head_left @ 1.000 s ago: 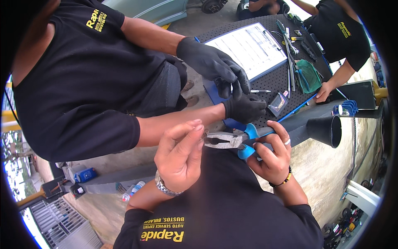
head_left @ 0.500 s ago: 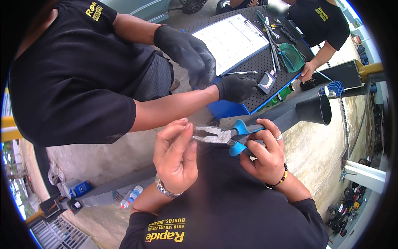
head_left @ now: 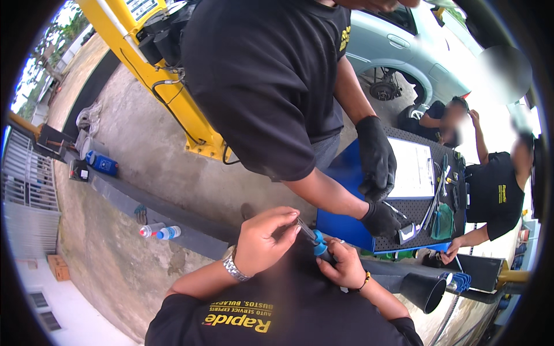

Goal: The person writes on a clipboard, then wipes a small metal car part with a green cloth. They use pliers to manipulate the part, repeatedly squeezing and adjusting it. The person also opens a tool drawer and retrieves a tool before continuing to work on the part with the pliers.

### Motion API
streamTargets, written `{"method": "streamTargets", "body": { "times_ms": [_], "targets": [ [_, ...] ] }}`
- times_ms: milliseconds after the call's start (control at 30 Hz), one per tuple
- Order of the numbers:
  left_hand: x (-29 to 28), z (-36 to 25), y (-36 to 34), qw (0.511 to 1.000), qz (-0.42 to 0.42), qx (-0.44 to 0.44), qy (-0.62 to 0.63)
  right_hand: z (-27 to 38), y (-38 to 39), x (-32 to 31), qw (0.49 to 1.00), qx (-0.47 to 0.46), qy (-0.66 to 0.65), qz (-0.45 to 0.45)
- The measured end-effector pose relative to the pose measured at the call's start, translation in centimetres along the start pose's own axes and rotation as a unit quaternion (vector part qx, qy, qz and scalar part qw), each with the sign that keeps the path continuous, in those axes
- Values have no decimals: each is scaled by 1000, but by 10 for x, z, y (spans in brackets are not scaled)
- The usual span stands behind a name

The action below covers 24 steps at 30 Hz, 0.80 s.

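Note:
Pliers [head_left: 317, 239] with blue and dark handles are held in front of my chest, tilted so the jaws point up and left. My right hand [head_left: 345, 265] is closed around the handles. At the other end, my left hand [head_left: 262, 239] has thumb and fingers closed on the jaw tips; whether something small is also between them cannot be made out. Just beyond, a co-worker's black-gloved hand [head_left: 381, 219] reaches over a blue tool cart [head_left: 346, 228] beside a small grey device [head_left: 408, 232]. The co-worker's other gloved hand [head_left: 376, 158] is near a clipboard [head_left: 411, 167].
A yellow lift post [head_left: 150, 86] stands far left, behind the co-worker. A black bucket [head_left: 424, 293] is at right. Two spray cans or bottles [head_left: 167, 232] and a blue jug [head_left: 103, 163] are at left. Two people and a pale car [head_left: 386, 52] are beyond the cart.
My view has turned left, bringing the lift post and more of the car into sight. The pliers are now tilted more steeply, still between both hands. The gloved co-worker remains over the cart.

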<state>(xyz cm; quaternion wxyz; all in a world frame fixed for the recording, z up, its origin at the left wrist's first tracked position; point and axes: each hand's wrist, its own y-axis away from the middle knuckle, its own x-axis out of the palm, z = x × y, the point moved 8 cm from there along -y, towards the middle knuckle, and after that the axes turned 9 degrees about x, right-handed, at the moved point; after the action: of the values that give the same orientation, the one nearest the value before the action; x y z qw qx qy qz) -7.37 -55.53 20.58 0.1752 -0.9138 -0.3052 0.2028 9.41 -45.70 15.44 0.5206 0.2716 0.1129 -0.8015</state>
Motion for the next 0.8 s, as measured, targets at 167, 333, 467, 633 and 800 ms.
{"method": "streamTargets", "body": {
  "times_ms": [167, 333, 467, 633, 800],
  "targets": [
    [-68, 24, -12, 998, -26, 47, -18, 25, -52, 44, 998, -34, -54, 28],
    [-148, 67, -30, 998, -49, 28, -2, 77, -122, 78, 995, -95, -11, -27],
    [-192, 104, -53, 994, -82, -8, 74, 102, -165, 104, 999, -27, 26, -28],
    [-193, 99, -94, 996, 24, 90, 10, 100, -174, 108, 997, 34, -2, -67],
    [-150, 106, -131, 989, 95, 109, 16, 79, -170, 80, 988, 86, 9, -130]
  ]
}}
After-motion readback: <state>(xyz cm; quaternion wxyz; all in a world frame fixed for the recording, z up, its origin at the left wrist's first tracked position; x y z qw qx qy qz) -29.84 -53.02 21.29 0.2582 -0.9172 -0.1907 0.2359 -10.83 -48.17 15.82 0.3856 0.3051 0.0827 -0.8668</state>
